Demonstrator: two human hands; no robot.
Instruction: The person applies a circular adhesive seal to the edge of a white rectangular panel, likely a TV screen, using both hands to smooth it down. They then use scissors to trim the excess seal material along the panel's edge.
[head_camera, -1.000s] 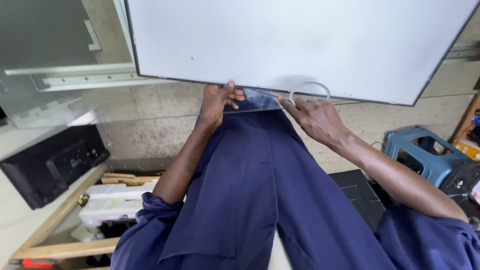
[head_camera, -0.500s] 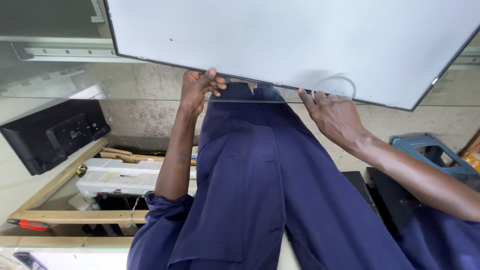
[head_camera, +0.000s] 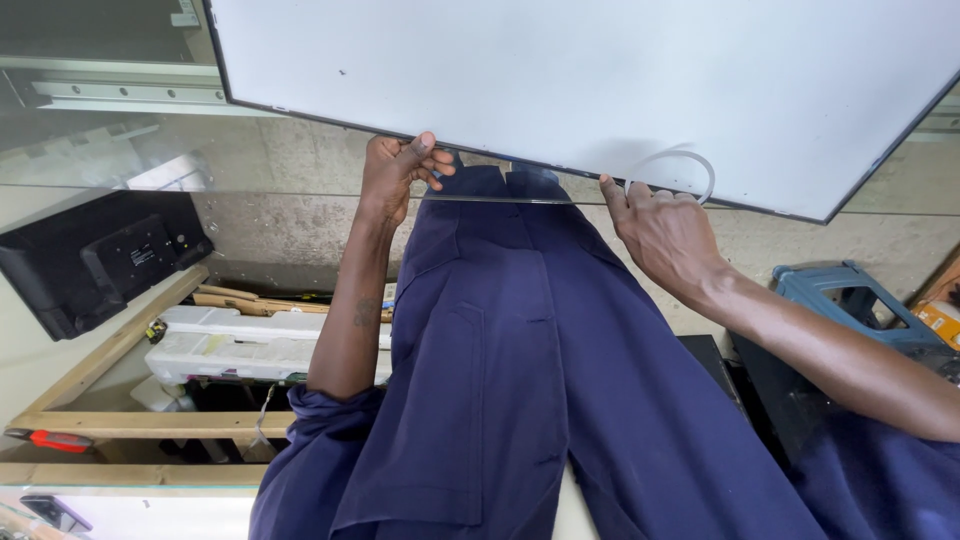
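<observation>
The person is standing over a large white panel (head_camera: 600, 80) with a thin dark frame, and both hands are working at its near edge. The left hand (head_camera: 395, 175) is pinching this edge, the thumb on top and the fingers curled under, so the grip is closed on the panel. The right hand (head_camera: 665, 230) is lying against the same edge further along, with the index finger stretched to the frame; its other fingers are bent near a thin white loop (head_camera: 672, 168) that is resting on the panel surface. Whether this hand is really holding the edge or only pressing on it, I cannot tell, because the fingertips are hidden.

The panel seems to be lying flat or a little raised on the near side; probably on a worktop, but the support is not visible.

To do this step well, I think both hands should be taking the load evenly, with fingers well under the frame and not on the white face. The hands are standing rather close together for such a wide sheet, so it could be twisting. The wooden frame (head_camera: 120, 415) and the black device (head_camera: 90, 260) on the left are near, so the panel needs free room there.
</observation>
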